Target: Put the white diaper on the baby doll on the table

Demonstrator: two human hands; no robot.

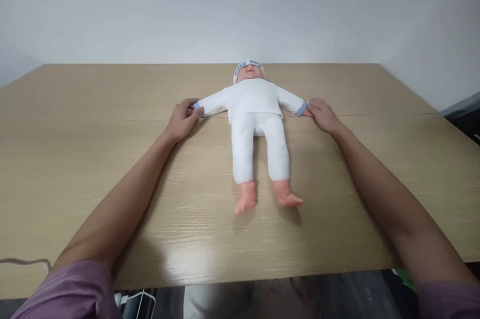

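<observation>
A baby doll lies on its back on the wooden table, head away from me and bare feet toward me. It wears a white long-sleeved top with blue cuffs, white trousers and a white cap with blue lettering. The doll's arms are stretched out to both sides. At the cuff on the left, my left hand is closed round the end of the doll's arm. My right hand grips the doll's other hand, just beyond the blue cuff. Most of the doll's two hands is hidden by my fingers.
The wide light-wood table reaches back to a pale wall. A thin grey cable lies at the near left edge. Below the front edge are a white cord and dark items. Something black stands beyond the right edge.
</observation>
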